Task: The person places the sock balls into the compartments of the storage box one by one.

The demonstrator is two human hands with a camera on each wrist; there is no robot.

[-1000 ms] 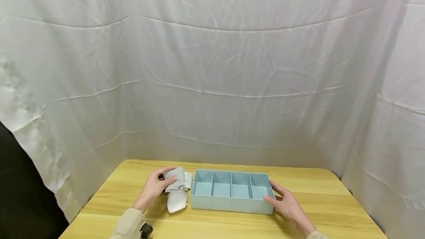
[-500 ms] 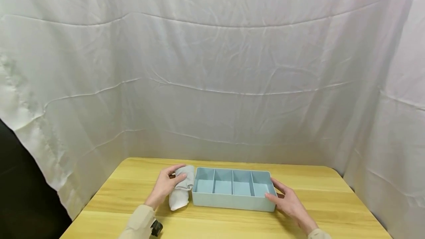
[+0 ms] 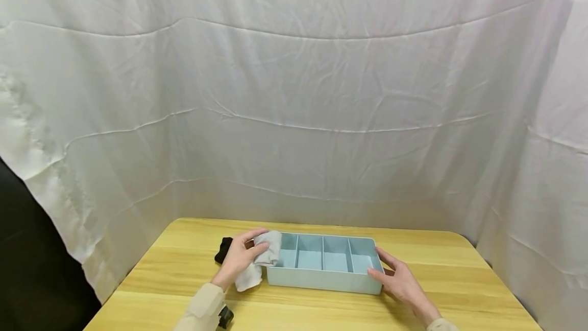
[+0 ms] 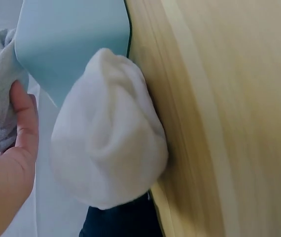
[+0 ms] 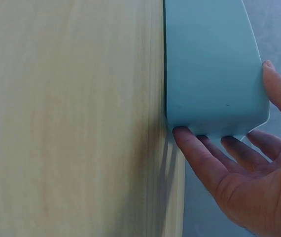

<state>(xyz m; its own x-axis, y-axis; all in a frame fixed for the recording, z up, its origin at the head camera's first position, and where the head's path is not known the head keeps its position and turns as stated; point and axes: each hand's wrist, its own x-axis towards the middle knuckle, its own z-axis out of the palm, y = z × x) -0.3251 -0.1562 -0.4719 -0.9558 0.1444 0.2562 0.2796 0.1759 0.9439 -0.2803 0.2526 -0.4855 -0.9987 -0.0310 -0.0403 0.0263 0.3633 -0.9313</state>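
One light-blue organiser tray (image 3: 321, 282) with four compartments in a row stands on the wooden tabletop (image 3: 441, 290), about midway between its left and right edges and nearer the far edge than the near one. All four compartments show only their blue floors, apart from the leftmost, whose left wall is partly covered by cloth.

The left hand (image 3: 240, 259) has its fingers and thumb curled round one rolled grey sock (image 3: 268, 253), holding it at the tray's left end, over the rim of the leftmost compartment. Below that hand, one white rolled sock (image 3: 249, 280) lies on the tabletop, touching the tray's left outer wall; the left wrist view shows the same white bundle (image 4: 108, 143) pressed against the blue wall, with the grey one (image 4: 0, 94) pinched by the thumb. One small black item (image 3: 223, 249), probably another sock, lies on the tabletop just left of the hand, towards the far-left corner.

The right hand (image 3: 399, 282) rests at the tray's right end with its fingers (image 5: 199, 158) straight and relaxed along the end wall and the thumb against the adjoining side, at the tray's corner (image 5: 214, 98).

A white sheet (image 3: 294, 91) hangs behind and beside the tabletop.
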